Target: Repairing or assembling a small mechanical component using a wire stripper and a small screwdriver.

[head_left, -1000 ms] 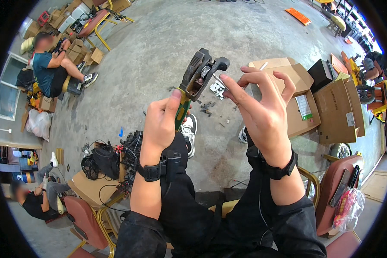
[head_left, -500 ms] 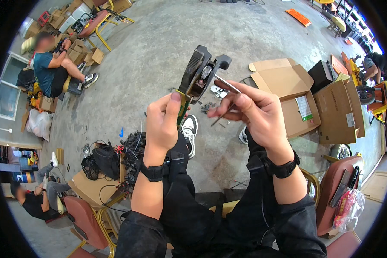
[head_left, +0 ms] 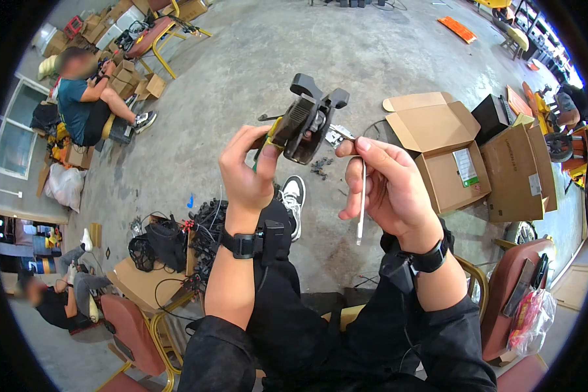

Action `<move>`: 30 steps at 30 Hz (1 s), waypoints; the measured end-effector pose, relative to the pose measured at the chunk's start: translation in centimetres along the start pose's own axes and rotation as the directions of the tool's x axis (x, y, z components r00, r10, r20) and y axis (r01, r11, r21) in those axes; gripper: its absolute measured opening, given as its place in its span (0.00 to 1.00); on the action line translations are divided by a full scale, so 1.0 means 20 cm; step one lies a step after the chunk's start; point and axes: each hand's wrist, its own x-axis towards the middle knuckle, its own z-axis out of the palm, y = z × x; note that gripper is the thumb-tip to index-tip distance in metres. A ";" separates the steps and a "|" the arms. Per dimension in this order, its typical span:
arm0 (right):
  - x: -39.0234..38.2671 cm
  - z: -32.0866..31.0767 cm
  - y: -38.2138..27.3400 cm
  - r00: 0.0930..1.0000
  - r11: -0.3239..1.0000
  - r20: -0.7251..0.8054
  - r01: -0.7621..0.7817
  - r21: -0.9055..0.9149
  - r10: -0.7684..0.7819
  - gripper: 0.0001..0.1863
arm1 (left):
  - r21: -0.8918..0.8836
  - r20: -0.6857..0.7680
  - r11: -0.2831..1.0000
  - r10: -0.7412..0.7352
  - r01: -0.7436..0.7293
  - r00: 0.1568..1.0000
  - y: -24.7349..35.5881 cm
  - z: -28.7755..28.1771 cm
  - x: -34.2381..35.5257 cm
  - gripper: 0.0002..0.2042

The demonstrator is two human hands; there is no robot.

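Note:
My left hand is closed around a black device with a ridged side, two rounded lobes at its top and a yellow-green part by my fingers. An open cavity in it faces my right hand, with metal inside. My right hand pinches a thin silver L-shaped hex key between thumb and fingers. Its long arm hangs down past my fingers; the short arm points at the device's right side. Whether it touches the device I cannot tell.
Small dark parts and a silvery piece lie on the floor ahead. An open cardboard box stands to the right. Left of my legs are tangled black cables. Chairs flank me on both sides. Other people sit at the left.
The device has turned in my left hand, its cavity now facing me more. The hex key's tip has come away from the cavity area, and its long arm has swung to hang downward.

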 end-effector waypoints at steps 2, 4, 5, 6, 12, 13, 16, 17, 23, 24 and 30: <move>0.00 0.03 0.00 0.967 0.826 -0.062 0.177 -0.535 -0.247 0.18 | -0.062 0.010 0.994 -0.084 0.085 0.996 0.00 -0.01 0.00 0.17; 0.01 0.00 0.02 0.894 0.572 0.018 0.302 -0.763 -0.448 0.14 | -0.135 0.030 0.977 -0.165 0.167 0.986 -0.02 0.00 -0.01 0.18; 0.03 -0.03 0.04 0.791 0.247 0.153 0.359 -0.900 -0.592 0.10 | -0.125 0.102 0.965 -0.220 0.232 0.970 -0.03 -0.01 -0.01 0.24; 0.04 -0.04 0.05 0.672 -0.106 0.323 0.344 -0.933 -0.666 0.09 | -0.108 0.174 0.949 -0.276 0.297 0.945 -0.04 -0.02 -0.01 0.30; 0.05 -0.05 0.04 0.581 -0.323 0.470 0.345 -0.882 -0.664 0.14 | -0.164 0.234 0.917 -0.323 0.365 0.917 -0.03 -0.01 -0.04 0.31; 0.05 -0.04 0.03 0.586 -0.369 0.491 0.324 -0.871 -0.644 0.15 | -0.160 0.232 0.918 -0.323 0.364 0.917 -0.03 -0.01 -0.04 0.31; 0.05 -0.05 0.03 0.520 -0.553 0.588 0.243 -0.797 -0.620 0.17 | -0.153 0.240 0.926 -0.304 0.346 0.922 -0.04 -0.01 -0.04 0.32; 0.04 -0.05 0.02 0.521 -0.555 0.587 0.238 -0.797 -0.619 0.17 | -0.140 0.247 0.928 -0.306 0.346 0.920 -0.04 0.00 -0.03 0.31; 0.02 0.01 0.02 0.542 -0.730 0.618 0.013 -0.683 -0.569 0.22 | -0.017 0.244 0.943 -0.317 0.331 0.917 -0.03 -0.03 -0.03 0.29; 0.02 0.00 0.02 0.541 -0.731 0.612 -0.008 -0.682 -0.576 0.23 | 0.026 0.238 0.948 -0.315 0.319 0.919 -0.03 -0.03 -0.03 0.29; 0.03 -0.02 0.03 0.552 -0.730 0.571 -0.105 -0.675 -0.608 0.26 | 0.111 0.233 0.951 -0.306 0.288 0.923 -0.04 -0.02 -0.03 0.26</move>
